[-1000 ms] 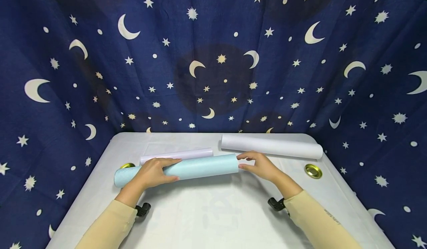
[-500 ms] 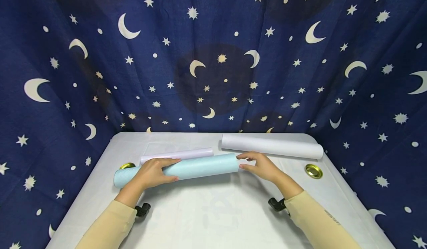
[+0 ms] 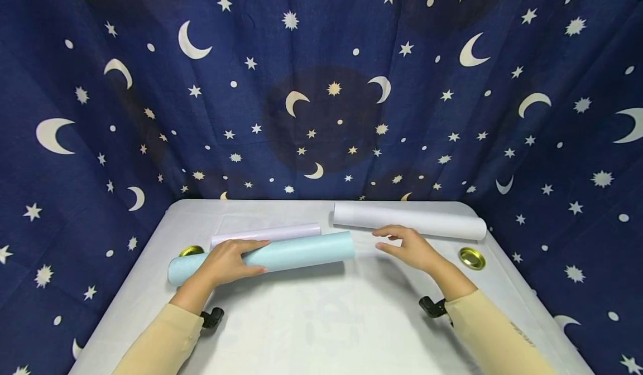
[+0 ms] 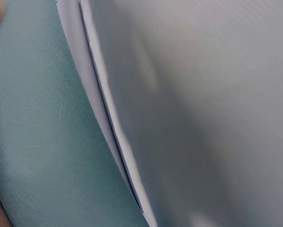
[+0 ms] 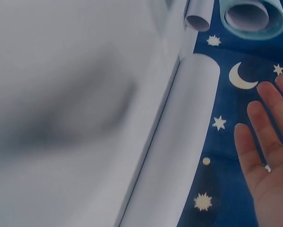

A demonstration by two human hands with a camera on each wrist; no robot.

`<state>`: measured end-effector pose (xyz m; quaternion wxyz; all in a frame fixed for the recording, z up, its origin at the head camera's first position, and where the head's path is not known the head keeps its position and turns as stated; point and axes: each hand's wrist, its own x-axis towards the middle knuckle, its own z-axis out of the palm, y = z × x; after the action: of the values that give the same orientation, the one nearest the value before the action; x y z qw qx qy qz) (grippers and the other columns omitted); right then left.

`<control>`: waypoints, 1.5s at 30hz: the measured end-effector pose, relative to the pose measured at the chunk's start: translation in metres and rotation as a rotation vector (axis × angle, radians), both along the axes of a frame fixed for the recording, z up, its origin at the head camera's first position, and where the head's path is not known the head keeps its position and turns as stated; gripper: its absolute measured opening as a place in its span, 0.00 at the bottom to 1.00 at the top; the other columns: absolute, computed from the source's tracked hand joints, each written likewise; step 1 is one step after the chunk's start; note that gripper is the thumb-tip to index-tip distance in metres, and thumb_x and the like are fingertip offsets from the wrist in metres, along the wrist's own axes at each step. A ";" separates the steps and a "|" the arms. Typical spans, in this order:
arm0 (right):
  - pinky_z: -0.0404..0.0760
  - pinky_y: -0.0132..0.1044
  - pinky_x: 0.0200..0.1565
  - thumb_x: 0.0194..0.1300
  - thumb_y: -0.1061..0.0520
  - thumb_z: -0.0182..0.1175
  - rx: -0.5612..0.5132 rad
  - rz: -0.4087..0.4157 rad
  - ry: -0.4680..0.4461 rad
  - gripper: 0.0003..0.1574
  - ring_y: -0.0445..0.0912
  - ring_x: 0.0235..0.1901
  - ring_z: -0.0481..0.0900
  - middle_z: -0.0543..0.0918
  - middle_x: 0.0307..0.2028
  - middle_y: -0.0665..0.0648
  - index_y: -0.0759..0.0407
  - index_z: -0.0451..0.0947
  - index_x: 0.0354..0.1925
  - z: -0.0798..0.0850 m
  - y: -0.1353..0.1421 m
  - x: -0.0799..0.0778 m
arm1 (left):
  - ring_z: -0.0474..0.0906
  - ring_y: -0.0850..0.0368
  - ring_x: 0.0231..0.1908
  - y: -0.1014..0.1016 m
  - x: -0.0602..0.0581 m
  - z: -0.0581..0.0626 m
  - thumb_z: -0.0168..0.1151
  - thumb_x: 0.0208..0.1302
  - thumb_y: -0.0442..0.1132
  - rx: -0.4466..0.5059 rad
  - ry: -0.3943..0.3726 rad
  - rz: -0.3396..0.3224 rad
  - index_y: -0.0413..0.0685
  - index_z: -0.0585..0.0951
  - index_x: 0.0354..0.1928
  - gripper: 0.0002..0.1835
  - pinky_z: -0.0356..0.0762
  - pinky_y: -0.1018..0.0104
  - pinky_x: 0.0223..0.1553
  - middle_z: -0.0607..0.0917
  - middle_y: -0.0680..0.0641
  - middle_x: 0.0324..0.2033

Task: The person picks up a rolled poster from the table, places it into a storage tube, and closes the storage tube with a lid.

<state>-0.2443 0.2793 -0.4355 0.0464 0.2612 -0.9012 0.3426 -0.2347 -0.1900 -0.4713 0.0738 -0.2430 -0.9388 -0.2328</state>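
Table (image 3: 321,319): blue roll (image 3: 306,250) in left grip (image 3: 228,262), ends protruding

Head cam high, faces forward-down over tabletop (image 3: 321,336) to starry curtain (image 3: 321,40). Left wrist cam very near light-blue roll (image 4: 70,142), filling frame left. Right wrist cam tilted sideways, looks along white roll (image 5: 179,132); all three share light-blue roll.

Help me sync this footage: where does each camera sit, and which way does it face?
Head: on the head, facing forward and down at table and curtain; left hand, right hand and both sleeves show.
Left wrist: on that wrist, facing the light-blue roll; slivers of that hand at left edge.
Right wrist: on that wrist, facing past the white roll toward the curtain; the right hand shows.
Head and right wrist share both those rolls and the right hand.
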 end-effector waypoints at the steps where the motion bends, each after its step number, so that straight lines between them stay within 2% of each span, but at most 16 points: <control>1: 0.79 0.50 0.55 0.66 0.48 0.68 0.003 -0.008 -0.006 0.19 0.49 0.54 0.80 0.85 0.52 0.50 0.51 0.84 0.54 0.000 0.003 0.001 | 0.82 0.53 0.53 0.000 0.000 0.000 0.75 0.48 0.65 -0.001 0.000 0.001 0.73 0.80 0.62 0.36 0.79 0.48 0.52 0.84 0.56 0.56; 7: 0.78 0.51 0.56 0.68 0.47 0.66 0.021 -0.065 -0.037 0.20 0.52 0.54 0.81 0.85 0.53 0.52 0.54 0.83 0.54 0.003 0.026 0.006 | 0.82 0.53 0.53 -0.002 0.001 -0.001 0.75 0.49 0.66 -0.005 0.003 -0.003 0.72 0.80 0.62 0.36 0.79 0.48 0.51 0.84 0.56 0.56; 15: 0.79 0.53 0.54 0.69 0.51 0.65 0.054 -0.159 -0.010 0.19 0.56 0.54 0.80 0.84 0.54 0.57 0.56 0.83 0.55 0.007 0.057 0.006 | 0.82 0.52 0.52 -0.007 0.001 0.000 0.74 0.49 0.67 -0.012 0.010 -0.005 0.70 0.81 0.63 0.36 0.79 0.48 0.51 0.84 0.55 0.56; 24: 0.79 0.56 0.54 0.70 0.49 0.64 0.072 -0.232 -0.003 0.24 0.61 0.57 0.77 0.82 0.56 0.64 0.62 0.81 0.57 0.008 0.087 0.009 | 0.82 0.51 0.53 -0.014 0.002 0.001 0.73 0.49 0.68 -0.026 0.014 0.006 0.71 0.81 0.63 0.36 0.80 0.48 0.50 0.84 0.55 0.56; 34: 0.80 0.56 0.49 0.68 0.53 0.66 0.131 -0.333 0.061 0.23 0.60 0.50 0.80 0.84 0.50 0.68 0.66 0.81 0.54 0.008 0.126 0.017 | 0.83 0.51 0.52 -0.013 0.002 -0.001 0.74 0.49 0.68 -0.023 0.015 0.002 0.72 0.81 0.62 0.36 0.80 0.48 0.49 0.84 0.54 0.56; 40: 0.79 0.60 0.50 0.69 0.50 0.65 0.132 -0.390 0.019 0.27 0.67 0.49 0.80 0.82 0.52 0.72 0.68 0.79 0.57 0.004 0.145 0.020 | 0.82 0.52 0.52 -0.013 0.004 -0.001 0.74 0.49 0.67 -0.027 0.019 -0.012 0.71 0.80 0.63 0.36 0.80 0.49 0.50 0.84 0.55 0.56; 45: 0.78 0.61 0.50 0.68 0.48 0.65 0.153 -0.424 -0.006 0.29 0.69 0.49 0.79 0.80 0.54 0.73 0.68 0.78 0.58 -0.003 0.160 0.018 | 0.83 0.52 0.52 -0.013 0.004 -0.001 0.74 0.49 0.66 -0.024 0.028 -0.020 0.69 0.81 0.62 0.36 0.80 0.49 0.50 0.85 0.55 0.55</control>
<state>-0.2260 0.4389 -0.4383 0.0946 0.0676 -0.9594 0.2568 -0.2305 -0.2029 -0.4727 0.0818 -0.2563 -0.9380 -0.2187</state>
